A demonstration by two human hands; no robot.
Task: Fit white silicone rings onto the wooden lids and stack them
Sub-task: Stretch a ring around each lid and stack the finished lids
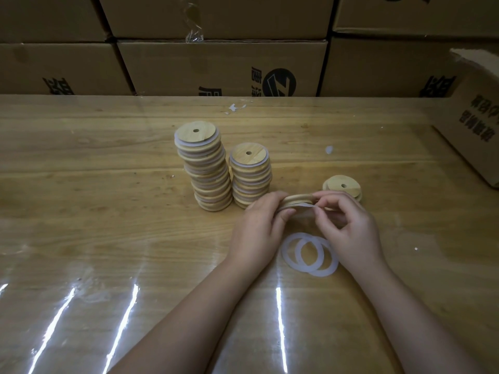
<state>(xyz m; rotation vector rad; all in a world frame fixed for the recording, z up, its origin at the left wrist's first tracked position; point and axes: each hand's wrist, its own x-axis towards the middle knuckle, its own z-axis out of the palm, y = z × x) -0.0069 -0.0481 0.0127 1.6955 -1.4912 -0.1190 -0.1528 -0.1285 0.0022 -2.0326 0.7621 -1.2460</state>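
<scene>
**Lid and Ring Pinched Between Both Grips**

At the back, a wall of brown cardboard boxes [221,66] with dark print; at the right edge, one more carton [469,125] with a torn flap. Below, a wide wooden desk [81,211] under a glossy clear sheet, streaked with glare near the front.

Near the middle, a tall leaning stack [205,168] of round pale wooden lids, with a small centre hole in the top one and thin white rims showing between layers. Just beside it on the right, a shorter stack [251,174] of the same. Further right, a low pile [343,186] of lids, partly hidden behind the right grip [351,230].

In front of the shorter stack, lifted off the desk, left grip [259,225] curled round one end of a wooden lid [297,198], held nearly edge-on. At the other end, right grip pinching a translucent white silicone ring [305,209] against the lid's underside, thumb and forefinger closed on it.

Below the grips, flat on the desk, two loose rings [286,253], overlapping. Further back, small white scraps [235,107].
</scene>
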